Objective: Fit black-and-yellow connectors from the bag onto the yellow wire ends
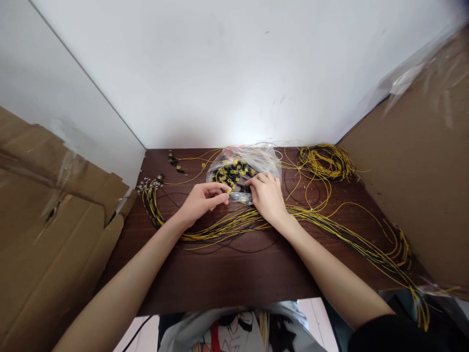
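Observation:
My left hand (203, 200) rests on the dark wooden table (227, 274), its thumb and fingers pinched on a small black and yellow piece at the edge of a clear plastic bag (238, 168). The bag holds several small black and yellow connectors. My right hand (266, 194) lies palm down at the bag's near side, fingers curled into the bag's opening; what they grip is hidden. A long bundle of yellow and black wires (234, 225) runs under both wrists.
A coil of yellow wire (326, 161) lies at the back right. A few loose connectors (175, 161) sit at the back left. Cardboard panels stand at the left (47, 230) and right (421, 176). A white wall closes the back.

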Motion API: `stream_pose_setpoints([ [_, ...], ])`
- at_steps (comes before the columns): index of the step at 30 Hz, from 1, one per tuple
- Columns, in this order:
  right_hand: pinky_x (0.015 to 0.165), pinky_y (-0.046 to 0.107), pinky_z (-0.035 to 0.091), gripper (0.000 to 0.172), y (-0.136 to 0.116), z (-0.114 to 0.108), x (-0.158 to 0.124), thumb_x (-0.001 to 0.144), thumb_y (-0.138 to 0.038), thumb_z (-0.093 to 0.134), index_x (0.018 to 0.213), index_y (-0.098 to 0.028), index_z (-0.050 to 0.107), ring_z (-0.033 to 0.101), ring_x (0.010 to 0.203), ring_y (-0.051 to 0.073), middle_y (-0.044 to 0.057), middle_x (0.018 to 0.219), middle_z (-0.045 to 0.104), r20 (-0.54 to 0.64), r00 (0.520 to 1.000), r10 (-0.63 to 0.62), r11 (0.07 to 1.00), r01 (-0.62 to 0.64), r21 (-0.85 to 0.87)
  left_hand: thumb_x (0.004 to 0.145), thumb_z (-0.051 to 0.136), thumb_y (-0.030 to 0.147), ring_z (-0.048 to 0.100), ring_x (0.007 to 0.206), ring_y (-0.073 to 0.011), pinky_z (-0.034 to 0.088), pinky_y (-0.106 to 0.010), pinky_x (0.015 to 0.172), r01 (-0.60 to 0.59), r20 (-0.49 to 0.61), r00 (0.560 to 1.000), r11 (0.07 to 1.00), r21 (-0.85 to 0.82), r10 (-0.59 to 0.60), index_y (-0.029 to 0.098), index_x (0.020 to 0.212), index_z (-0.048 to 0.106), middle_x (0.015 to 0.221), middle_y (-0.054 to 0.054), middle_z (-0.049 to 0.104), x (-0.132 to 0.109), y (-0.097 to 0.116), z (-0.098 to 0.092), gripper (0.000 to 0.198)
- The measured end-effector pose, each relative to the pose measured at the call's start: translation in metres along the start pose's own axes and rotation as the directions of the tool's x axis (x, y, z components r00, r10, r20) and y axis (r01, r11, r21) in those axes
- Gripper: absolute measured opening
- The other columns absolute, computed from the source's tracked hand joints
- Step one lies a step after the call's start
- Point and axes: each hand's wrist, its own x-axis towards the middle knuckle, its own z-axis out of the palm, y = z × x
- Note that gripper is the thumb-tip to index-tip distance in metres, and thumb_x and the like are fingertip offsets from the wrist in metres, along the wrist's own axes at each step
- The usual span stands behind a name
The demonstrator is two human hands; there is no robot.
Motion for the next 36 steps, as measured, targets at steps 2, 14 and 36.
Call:
stream_pose_setpoints([
  [2,0.079,0.039,0.033,0.028,0.0,-0.001,0.0,0.086,-0.01,0.042,0.096,-0.02,0.066,0.048,0.096,0.026,0.008,0.094,0.063,0.006,1.0,0.01,1.0,-0.01,0.024,0.07,0.067,0.03,0.039,0.045,-0.0049,0.03,-0.018,0.044,-0.002,-0.005,1.0,1.0,-0.004,0.002,0.012,0.093,0.066,0.063,0.0,0.063,0.0,0.0,0.0,0.029],
  [14,0.082,0.038,0.041,0.029,0.007,0.0,0.005,0.088,-0.011,0.038,0.097,-0.017,0.065,0.053,0.092,0.022,0.009,0.092,0.057,-0.091,0.994,0.054,0.927,-0.016,0.375,0.07,0.067,0.029,0.038,0.045,-0.005,0.03,-0.019,0.043,0.001,-0.007,1.0,1.0,-0.006,-0.001,0.012,0.093,0.066,0.064,-0.001,0.062,-0.001,0.004,0.001,0.029],
  [36,0.077,0.036,0.048,0.021,0.012,-0.012,0.009,0.082,-0.013,0.048,0.093,-0.018,0.066,0.058,0.085,0.02,0.007,0.092,0.062,-0.209,0.973,0.093,0.89,0.013,0.456,0.072,0.065,0.028,0.037,0.045,-0.005,0.03,-0.019,0.044,-0.009,-0.002,1.0,1.0,0.0,0.009,0.012,0.094,0.066,0.065,-0.001,0.062,-0.001,0.003,0.001,0.027],
])
